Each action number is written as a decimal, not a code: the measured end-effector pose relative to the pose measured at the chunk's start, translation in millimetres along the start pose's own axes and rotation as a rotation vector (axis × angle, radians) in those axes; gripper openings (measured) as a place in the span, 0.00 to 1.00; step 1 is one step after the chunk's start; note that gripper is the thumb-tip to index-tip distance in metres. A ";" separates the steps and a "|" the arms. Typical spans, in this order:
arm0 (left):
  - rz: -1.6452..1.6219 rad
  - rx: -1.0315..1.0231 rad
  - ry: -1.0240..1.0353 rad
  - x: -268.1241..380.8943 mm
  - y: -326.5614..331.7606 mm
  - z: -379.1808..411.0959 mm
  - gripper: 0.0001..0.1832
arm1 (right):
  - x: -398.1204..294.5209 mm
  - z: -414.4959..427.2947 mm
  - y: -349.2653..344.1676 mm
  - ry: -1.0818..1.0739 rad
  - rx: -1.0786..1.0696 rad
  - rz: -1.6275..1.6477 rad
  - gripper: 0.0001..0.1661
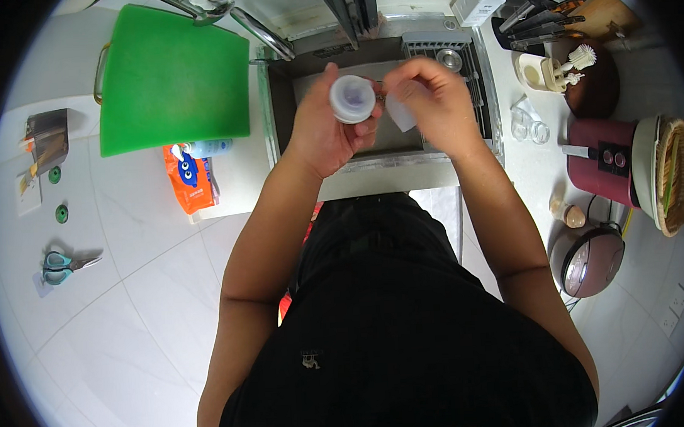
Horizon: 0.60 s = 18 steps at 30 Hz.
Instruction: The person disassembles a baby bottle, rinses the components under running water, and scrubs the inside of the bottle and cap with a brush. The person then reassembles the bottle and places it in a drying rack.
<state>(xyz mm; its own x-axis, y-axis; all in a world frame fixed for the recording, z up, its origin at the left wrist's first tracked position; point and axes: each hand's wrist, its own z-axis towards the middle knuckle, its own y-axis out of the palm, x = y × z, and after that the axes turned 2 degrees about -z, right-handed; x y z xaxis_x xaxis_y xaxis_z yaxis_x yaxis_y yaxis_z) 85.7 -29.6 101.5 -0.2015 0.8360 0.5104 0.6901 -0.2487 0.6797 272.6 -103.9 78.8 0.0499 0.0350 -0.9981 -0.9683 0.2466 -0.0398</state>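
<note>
Over the sink (373,145), my left hand (326,127) holds a small round container or lid (352,99), whitish and translucent, its round face turned up to the camera. Just right of it, my right hand (438,104) pinches a thin white sheet or cloth (400,110) that hangs down beside the fingers. The two hands are close together; whether the sheet touches the round piece cannot be told. A small metal strainer (449,60) sits in the grey rack (477,84) at the sink's right side, behind my right hand.
A green cutting board (178,83) lies left of the metal faucet (263,33), with an orange packet (188,181) and a pump bottle (211,148) by the counter's edge. To the right stand a knife block (518,39), a brush holder (537,73), a glass jar (526,127) and a maroon appliance (600,159).
</note>
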 end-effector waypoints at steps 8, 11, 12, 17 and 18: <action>-0.349 0.075 0.154 -7.2 -72.9 8.4 0.24 | 134.7 8.9 23.1 -0.108 0.206 -0.072 0.17; 0.309 0.481 0.401 -17.0 -151.5 43.8 0.20 | 214.2 -2.7 46.5 0.808 0.155 0.093 0.12; 0.443 0.498 0.545 -12.5 -180.6 47.2 0.20 | 218.1 -3.0 57.7 0.832 0.176 0.187 0.12; 0.909 0.591 0.854 61.3 -271.7 92.1 0.17 | 227.7 13.1 97.3 0.943 0.256 0.563 0.19; 0.990 0.606 0.838 73.5 -282.3 103.7 0.17 | 230.0 24.3 108.4 0.956 0.245 0.541 0.20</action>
<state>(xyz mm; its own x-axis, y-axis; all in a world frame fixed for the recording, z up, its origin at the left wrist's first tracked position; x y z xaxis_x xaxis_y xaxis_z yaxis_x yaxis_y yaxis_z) -51.9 152.7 -107.5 0.3328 -0.1384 0.9328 0.9281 -0.1269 -0.3500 185.1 -45.6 -154.0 -0.6721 -0.5358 -0.5111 -0.7263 0.6113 0.3142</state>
